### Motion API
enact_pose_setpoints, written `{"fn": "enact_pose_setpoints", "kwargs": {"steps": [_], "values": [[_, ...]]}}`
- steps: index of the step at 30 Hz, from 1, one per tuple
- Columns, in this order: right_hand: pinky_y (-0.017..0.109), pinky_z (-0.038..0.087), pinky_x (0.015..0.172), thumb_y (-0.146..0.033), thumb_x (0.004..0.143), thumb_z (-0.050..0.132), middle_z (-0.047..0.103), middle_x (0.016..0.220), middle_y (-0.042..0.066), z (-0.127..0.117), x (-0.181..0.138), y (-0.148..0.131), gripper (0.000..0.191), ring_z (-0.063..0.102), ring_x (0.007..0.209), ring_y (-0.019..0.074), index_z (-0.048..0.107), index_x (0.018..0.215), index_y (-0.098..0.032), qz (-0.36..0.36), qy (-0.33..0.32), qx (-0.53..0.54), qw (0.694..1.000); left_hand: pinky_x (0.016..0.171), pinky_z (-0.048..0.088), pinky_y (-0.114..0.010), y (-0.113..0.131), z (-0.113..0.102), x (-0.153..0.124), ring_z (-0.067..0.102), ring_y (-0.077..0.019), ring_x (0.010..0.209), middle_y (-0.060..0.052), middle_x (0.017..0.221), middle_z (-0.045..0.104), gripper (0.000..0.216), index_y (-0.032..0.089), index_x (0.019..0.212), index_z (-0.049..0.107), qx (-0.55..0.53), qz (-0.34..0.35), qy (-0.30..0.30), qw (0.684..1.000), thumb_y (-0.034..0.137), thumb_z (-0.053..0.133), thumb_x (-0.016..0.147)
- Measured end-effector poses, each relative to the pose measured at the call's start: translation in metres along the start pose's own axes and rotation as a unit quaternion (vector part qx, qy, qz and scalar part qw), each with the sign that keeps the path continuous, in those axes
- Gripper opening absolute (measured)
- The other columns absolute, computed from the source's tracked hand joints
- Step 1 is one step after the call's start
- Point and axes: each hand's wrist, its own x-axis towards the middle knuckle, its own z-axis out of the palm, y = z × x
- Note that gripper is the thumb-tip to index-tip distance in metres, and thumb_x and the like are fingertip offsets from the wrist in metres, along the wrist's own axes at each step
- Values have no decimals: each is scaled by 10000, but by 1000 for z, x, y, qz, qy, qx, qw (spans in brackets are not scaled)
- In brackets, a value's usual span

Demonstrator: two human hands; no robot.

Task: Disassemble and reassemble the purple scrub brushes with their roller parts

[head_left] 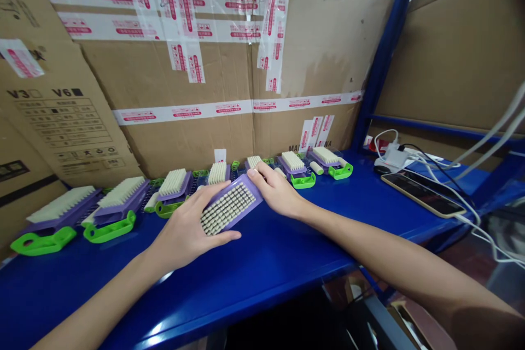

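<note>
Above the blue shelf, a purple brush head (232, 205) with rows of cream bristles is tilted, bristle side toward me. My left hand (184, 227) is closed round its left end, thumb along the lower edge and fingers over the top. The upper right corner sits between the thumb and fingers of my right hand (279, 191); those fingers are partly hidden. Behind my hands stands a row of similar purple brush heads, among them one at the left (123, 197) and one at the right (293, 161). Bright green handles (110, 228) lie in front of several.
Taped cardboard sheets (197, 76) line the back of the blue shelf (287, 251). At the right lie a phone (422, 194), a white power adapter (394, 158) and tangled cables (471, 213). A blue metal post (385, 49) rises at the back right corner.
</note>
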Motion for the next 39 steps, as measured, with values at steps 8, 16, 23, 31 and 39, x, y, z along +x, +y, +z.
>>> {"fn": "enact_pose_setpoints", "kwargs": {"steps": [8,16,23,31,39], "values": [[361,381,751,-542,1134,367,555,817,2,-3,-1,-4,371,565,789,201,445,910,-256,-25,0,-68,997,1129,571,-500,0,2,-1,685,-323,1330,-95,1512,657,683,311,1604,438,3,6,5,1000,517,697,1007],[357,351,699,-534,1123,381,561,789,2,-5,1,-4,367,541,730,191,439,890,-256,-29,-3,-70,997,1121,586,-453,-4,-1,3,723,-288,1265,-67,1458,700,609,305,1550,529,-26,10,28,999,488,722,1002],[359,344,704,-577,1135,352,566,814,6,-8,1,0,384,555,757,208,407,920,-264,-53,-10,-107,993,1117,578,-492,-5,4,1,702,-303,1268,-80,1411,707,582,293,1487,562,-10,-4,45,999,500,746,975],[330,337,658,-644,1079,497,517,730,-31,-10,1,-2,476,512,708,173,402,824,-254,-37,-24,-39,998,1125,573,-501,-8,5,0,696,-306,1281,-90,1421,697,579,296,1507,539,6,8,49,999,508,717,998],[318,347,663,-645,1094,446,468,726,-30,-11,1,-5,517,467,715,163,422,773,-241,-39,-5,-5,999,1128,584,-505,-5,7,-1,711,-314,1292,-95,1472,696,609,287,1543,522,-9,11,53,998,512,708,1009]]}}
